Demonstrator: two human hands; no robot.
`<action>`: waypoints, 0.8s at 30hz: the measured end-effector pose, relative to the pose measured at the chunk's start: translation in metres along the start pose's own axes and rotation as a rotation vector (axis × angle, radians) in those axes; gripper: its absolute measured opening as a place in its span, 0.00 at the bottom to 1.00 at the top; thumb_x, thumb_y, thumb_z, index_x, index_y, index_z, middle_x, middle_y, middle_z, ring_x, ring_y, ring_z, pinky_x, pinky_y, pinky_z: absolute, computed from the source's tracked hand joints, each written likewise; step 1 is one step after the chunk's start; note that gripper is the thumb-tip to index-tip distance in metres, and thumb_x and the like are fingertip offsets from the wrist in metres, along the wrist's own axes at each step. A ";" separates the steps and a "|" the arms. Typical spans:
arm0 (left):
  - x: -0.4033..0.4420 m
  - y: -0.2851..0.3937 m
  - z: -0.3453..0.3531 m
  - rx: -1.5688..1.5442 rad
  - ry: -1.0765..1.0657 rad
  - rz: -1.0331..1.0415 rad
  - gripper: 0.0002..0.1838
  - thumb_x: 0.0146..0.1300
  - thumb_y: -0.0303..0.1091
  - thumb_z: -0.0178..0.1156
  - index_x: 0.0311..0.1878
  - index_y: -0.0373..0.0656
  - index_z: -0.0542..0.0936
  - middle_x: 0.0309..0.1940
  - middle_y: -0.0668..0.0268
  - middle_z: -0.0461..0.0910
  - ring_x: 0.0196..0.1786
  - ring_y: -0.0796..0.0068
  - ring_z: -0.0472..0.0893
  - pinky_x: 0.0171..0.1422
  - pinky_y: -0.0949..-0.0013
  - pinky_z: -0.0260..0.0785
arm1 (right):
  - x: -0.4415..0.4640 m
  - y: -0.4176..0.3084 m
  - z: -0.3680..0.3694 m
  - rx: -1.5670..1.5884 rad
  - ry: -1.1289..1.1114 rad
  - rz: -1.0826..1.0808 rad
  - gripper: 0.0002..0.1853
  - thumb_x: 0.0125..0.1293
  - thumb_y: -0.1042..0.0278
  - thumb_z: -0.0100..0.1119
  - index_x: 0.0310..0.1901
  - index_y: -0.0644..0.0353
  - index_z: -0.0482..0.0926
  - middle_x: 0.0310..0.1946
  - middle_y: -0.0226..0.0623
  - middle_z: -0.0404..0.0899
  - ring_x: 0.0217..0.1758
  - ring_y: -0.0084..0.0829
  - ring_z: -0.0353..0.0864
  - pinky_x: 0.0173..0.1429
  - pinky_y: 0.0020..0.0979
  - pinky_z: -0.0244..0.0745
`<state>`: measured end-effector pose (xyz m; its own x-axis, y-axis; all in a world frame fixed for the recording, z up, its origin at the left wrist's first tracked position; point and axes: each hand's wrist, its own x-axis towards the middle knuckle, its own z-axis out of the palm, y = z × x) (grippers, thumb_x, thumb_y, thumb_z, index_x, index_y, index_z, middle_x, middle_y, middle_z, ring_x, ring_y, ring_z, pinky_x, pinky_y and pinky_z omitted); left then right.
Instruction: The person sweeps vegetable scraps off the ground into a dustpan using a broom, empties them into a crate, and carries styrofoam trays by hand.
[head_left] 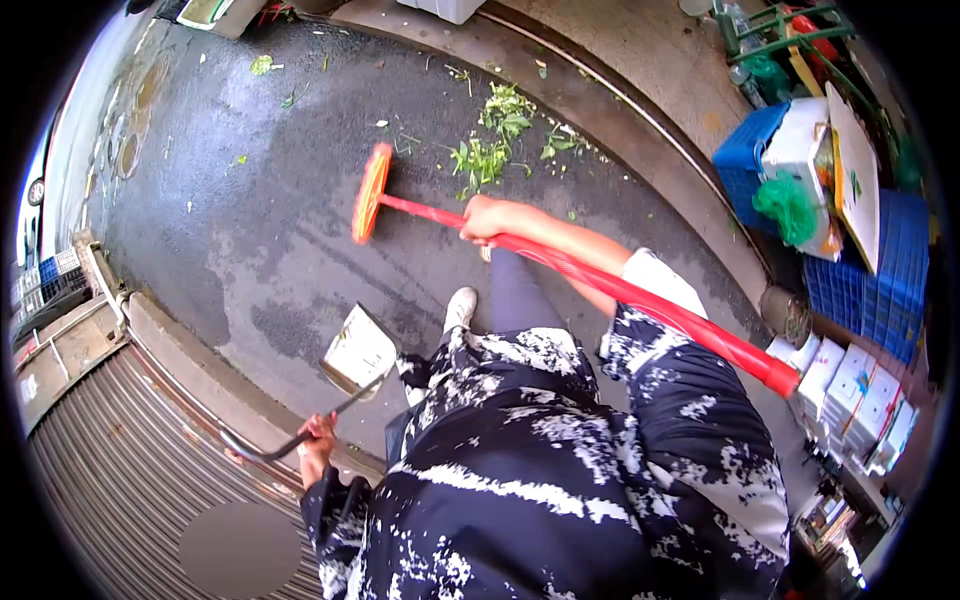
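My right hand (484,220) is wrapped round the red handle of a broom (640,297), whose end passes along my right arm. The orange broom head (371,194) is over the wet dark pavement, left of the scattered green leaves (484,160). At the lower left, my left hand (318,436) is closed round the dark curved handle of a dustpan. The white dustpan pan (360,350) is beside my left foot, tilted in view; whether it touches the ground I cannot tell.
Blue crates (868,290), a white foam box and stacked white boxes (850,392) stand at the right. A raised kerb (640,107) crosses the upper right. Another kerb (200,352) and a ribbed metal shutter (130,450) lie at the lower left.
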<state>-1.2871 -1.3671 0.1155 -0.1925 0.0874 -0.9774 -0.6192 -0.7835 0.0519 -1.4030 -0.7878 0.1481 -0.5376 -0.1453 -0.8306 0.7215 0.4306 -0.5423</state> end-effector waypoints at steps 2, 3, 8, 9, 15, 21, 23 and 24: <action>-0.018 -0.022 0.010 -0.216 0.194 -0.129 0.23 0.49 0.26 0.54 0.45 0.24 0.59 0.15 0.69 0.68 0.11 0.86 0.63 0.13 0.86 0.58 | 0.029 0.006 -0.019 -0.033 -0.052 0.045 0.07 0.49 0.72 0.53 0.20 0.66 0.72 0.10 0.32 0.68 0.10 0.22 0.66 0.13 0.26 0.62; -0.028 -0.032 0.023 -0.259 0.176 -0.215 0.23 0.48 0.27 0.55 0.44 0.23 0.60 0.15 0.68 0.68 0.11 0.85 0.64 0.13 0.85 0.58 | 0.015 0.002 -0.038 -0.088 -0.036 0.072 0.06 0.49 0.72 0.53 0.19 0.65 0.72 0.10 0.32 0.68 0.09 0.23 0.66 0.14 0.28 0.62; -0.029 -0.076 0.078 -0.227 0.058 -0.093 0.16 0.49 0.27 0.54 0.37 0.24 0.64 0.14 0.69 0.67 0.10 0.84 0.63 0.14 0.84 0.57 | -0.048 0.091 -0.165 0.014 -0.060 0.108 0.13 0.51 0.66 0.53 0.13 0.59 0.69 0.08 0.31 0.66 0.09 0.25 0.66 0.14 0.29 0.61; -0.024 -0.080 0.090 -0.226 0.037 -0.085 0.11 0.50 0.27 0.53 0.31 0.28 0.65 0.13 0.69 0.66 0.10 0.84 0.61 0.16 0.84 0.58 | -0.075 0.095 -0.185 0.122 0.029 0.193 0.11 0.53 0.68 0.53 0.17 0.60 0.69 0.09 0.28 0.65 0.08 0.22 0.64 0.12 0.26 0.59; 0.010 -0.089 0.179 -0.336 0.008 0.023 0.08 0.52 0.29 0.51 0.24 0.34 0.66 0.11 0.71 0.62 0.10 0.83 0.59 0.19 0.82 0.57 | -0.147 0.083 -0.235 0.165 0.119 0.269 0.04 0.53 0.72 0.53 0.24 0.61 0.71 0.10 0.27 0.65 0.09 0.18 0.62 0.12 0.23 0.59; 0.014 -0.073 0.264 -0.195 -0.256 -0.063 0.19 0.55 0.32 0.50 0.42 0.23 0.64 0.15 0.72 0.65 0.13 0.85 0.61 0.18 0.82 0.54 | -0.053 0.033 -0.250 0.184 0.057 -0.067 0.07 0.52 0.71 0.54 0.21 0.63 0.71 0.08 0.29 0.65 0.07 0.20 0.63 0.12 0.23 0.59; 0.010 -0.063 0.296 -0.108 -0.279 -0.097 0.21 0.57 0.35 0.49 0.44 0.24 0.64 0.14 0.74 0.64 0.14 0.86 0.60 0.19 0.82 0.52 | 0.015 0.021 -0.247 0.448 -0.022 -0.114 0.07 0.52 0.70 0.54 0.22 0.62 0.71 0.09 0.28 0.66 0.09 0.20 0.64 0.12 0.21 0.57; 0.007 -0.060 0.307 0.036 -0.325 -0.049 0.21 0.57 0.37 0.49 0.44 0.24 0.65 0.12 0.76 0.60 0.12 0.87 0.57 0.17 0.82 0.49 | 0.036 0.010 -0.249 0.577 -0.043 -0.147 0.06 0.52 0.69 0.54 0.23 0.61 0.71 0.10 0.27 0.66 0.10 0.19 0.64 0.12 0.21 0.56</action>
<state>-1.4850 -1.1312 0.1681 -0.3911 0.3210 -0.8626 -0.6591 -0.7518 0.0190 -1.5238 -0.5668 0.1448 -0.6406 -0.2078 -0.7392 0.7676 -0.1489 -0.6234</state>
